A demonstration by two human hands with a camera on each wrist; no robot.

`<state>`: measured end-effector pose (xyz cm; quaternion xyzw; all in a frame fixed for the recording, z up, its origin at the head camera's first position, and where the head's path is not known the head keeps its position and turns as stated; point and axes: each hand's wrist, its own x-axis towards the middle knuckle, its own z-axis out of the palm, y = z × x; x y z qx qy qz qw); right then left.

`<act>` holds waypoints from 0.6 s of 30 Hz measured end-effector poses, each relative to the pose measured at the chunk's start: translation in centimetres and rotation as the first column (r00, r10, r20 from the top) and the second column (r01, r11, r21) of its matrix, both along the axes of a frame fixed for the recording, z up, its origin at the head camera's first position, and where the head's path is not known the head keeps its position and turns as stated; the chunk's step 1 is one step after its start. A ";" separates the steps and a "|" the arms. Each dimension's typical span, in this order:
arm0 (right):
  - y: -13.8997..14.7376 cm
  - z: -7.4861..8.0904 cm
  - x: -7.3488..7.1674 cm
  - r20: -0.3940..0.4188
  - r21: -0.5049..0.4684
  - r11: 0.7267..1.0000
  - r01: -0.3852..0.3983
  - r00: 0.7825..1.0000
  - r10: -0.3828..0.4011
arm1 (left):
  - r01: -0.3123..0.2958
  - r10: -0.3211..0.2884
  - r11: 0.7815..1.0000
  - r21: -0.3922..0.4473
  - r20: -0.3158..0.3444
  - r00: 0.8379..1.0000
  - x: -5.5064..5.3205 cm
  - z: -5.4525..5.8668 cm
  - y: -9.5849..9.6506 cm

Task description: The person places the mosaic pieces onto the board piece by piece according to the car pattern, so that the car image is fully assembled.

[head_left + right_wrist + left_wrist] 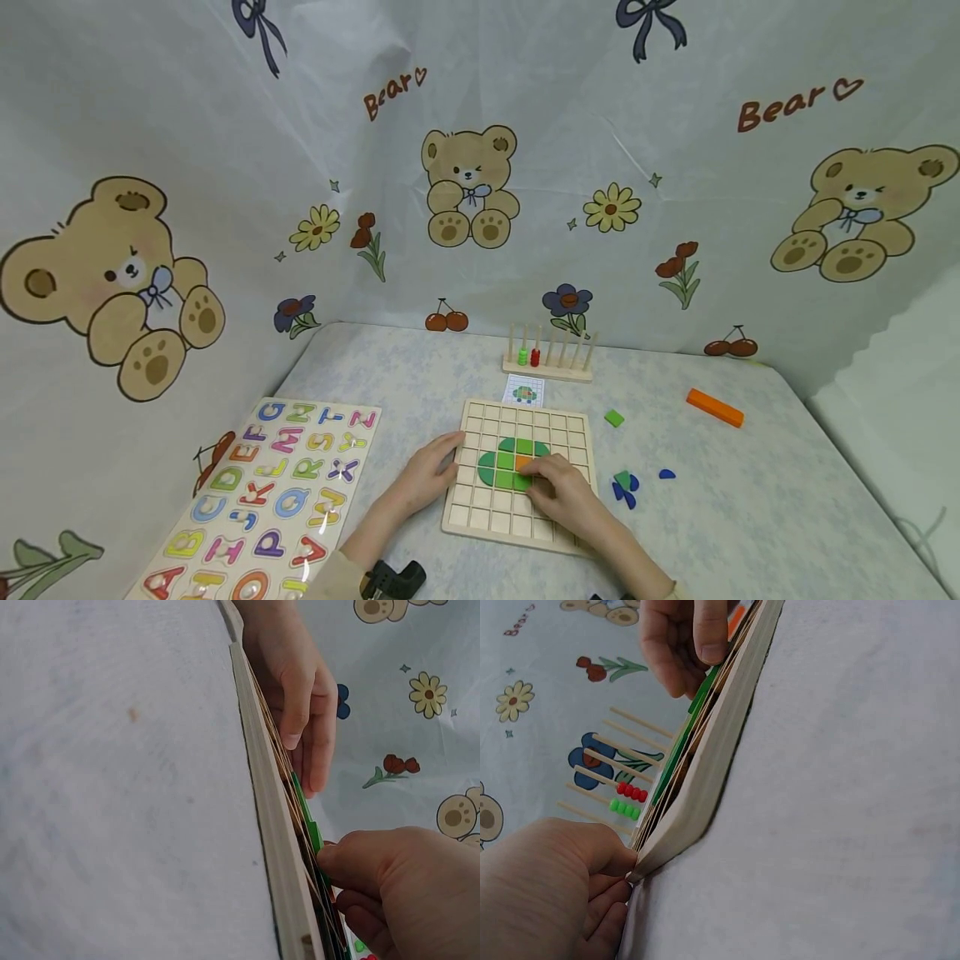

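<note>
A wooden grid board [491, 521] lies on the table, with green tiles [505, 479], some square and some rounded, forming a shape in its middle. My left hand [423, 475] rests at the board's left edge, its fingers and thumb touching the rim. Over the shape, my right hand [562, 492] pinches an orange square tile [522, 462] with its fingertips; they partly cover the tile. In the right wrist view, the right thumb [349, 862] is close against the tiles, and the fingertip contact is partly hidden.
A picture card [522, 390] lies behind the board, before a peg rack [547, 371] with green and red beads. An alphabet puzzle board [251, 521] lies left. Right are blue pieces [624, 493], a blue half-round [667, 474], a green tile [614, 417] and an orange bar [715, 407].
</note>
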<state>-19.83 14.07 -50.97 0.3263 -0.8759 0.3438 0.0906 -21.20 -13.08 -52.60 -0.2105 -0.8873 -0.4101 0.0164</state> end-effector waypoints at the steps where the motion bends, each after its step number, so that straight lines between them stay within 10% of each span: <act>1: 0.0 0.0 0.0 -0.001 0.003 1.000 0.001 1.000 -0.001 | 0.000 0.000 1.000 -0.003 -0.004 1.000 0.0 0.0 0.0; 18: 0.0 -0.2 0.0 -0.029 -0.019 1.000 -0.009 1.000 0.008 | 0.003 -0.004 1.000 -0.015 -0.014 1.000 0.0 0.1 0.0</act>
